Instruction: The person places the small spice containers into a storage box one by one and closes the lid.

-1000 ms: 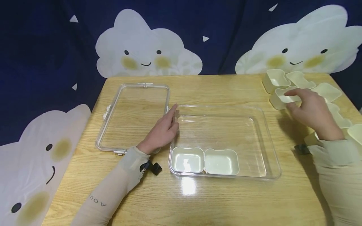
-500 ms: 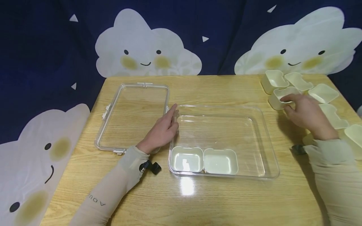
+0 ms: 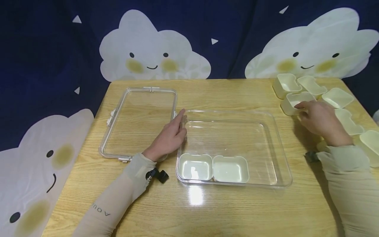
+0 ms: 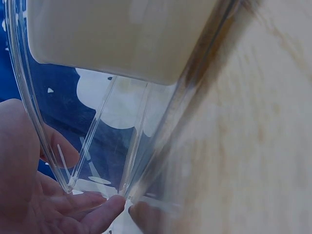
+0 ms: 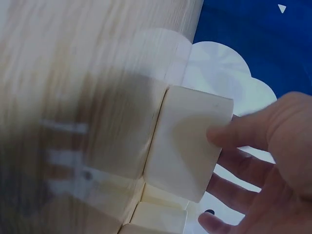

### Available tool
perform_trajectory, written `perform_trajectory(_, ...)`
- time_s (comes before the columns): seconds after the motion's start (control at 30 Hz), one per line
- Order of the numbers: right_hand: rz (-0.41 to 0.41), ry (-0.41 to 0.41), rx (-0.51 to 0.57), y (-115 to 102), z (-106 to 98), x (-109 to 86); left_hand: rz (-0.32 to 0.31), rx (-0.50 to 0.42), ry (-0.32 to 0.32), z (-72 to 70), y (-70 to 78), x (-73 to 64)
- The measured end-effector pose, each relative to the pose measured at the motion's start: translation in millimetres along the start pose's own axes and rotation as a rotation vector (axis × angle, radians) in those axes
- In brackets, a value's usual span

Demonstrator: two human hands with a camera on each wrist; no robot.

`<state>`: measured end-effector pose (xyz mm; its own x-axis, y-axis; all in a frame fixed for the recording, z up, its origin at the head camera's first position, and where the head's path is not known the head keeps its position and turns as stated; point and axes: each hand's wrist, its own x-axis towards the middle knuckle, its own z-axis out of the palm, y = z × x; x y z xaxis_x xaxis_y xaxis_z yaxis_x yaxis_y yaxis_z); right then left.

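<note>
In the head view, my left hand (image 3: 168, 137) holds the left wall of a clear rectangular plastic box (image 3: 282, 154). The left wrist view shows the thumb and fingers on either side of that wall near a corner. Two cream plastic bins (image 3: 196, 167) sit side by side along the box's near wall. At the right, my right hand (image 3: 322, 122) pinches the near wall of another cream bin (image 5: 187, 141), thumb on its outer face and fingers over the rim. That bin stands upright on the table, just in front of a similar bin (image 3: 286, 84).
Left of the box lies a clear lid (image 3: 103, 138) with white clips, flat on the wooden table (image 3: 225, 210). Several more cream bins (image 3: 337, 98) crowd the table's right side, partly hidden by my right arm. A dark blue cloud-print curtain (image 3: 231, 29) hangs behind the table.
My right hand has shifted slightly, and its fingers have closed onto the near wall of the cream bin. The left hand and clear box stay as they were.
</note>
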<state>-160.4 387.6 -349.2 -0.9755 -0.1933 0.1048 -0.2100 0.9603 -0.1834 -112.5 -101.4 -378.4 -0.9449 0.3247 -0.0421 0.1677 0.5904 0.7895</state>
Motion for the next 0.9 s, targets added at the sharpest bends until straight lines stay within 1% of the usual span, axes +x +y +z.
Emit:
perform_trajectory(0.1,-0.011,0.013,-0.017,-3,0,0.3,-0.002,0.018,0.000,-0.5,-0.3,-0.5)
perform_trajectory(0.2,-0.017,0.011,-0.010,-6,0,0.3,-0.003,0.037,0.001,-1.0,-0.3,-0.9)
perform_trajectory(0.3,-0.015,-0.010,0.005,-9,0,-0.2,-0.001,0.041,0.002,-1.1,-0.3,-1.1)
perform_trajectory(0.47,0.013,-0.048,0.022,-11,-1,-1.5,0.002,0.039,0.003,-0.5,-1.2,-0.8)
perform_trajectory(0.7,-0.024,-0.022,-0.005,-13,0,-2.7,0.006,0.047,-0.001,-1.1,0.0,-0.8)
perform_trajectory(0.9,-0.023,-0.017,0.005,-17,-1,-3.7,0.001,0.039,-0.006,-1.7,1.2,-1.7)
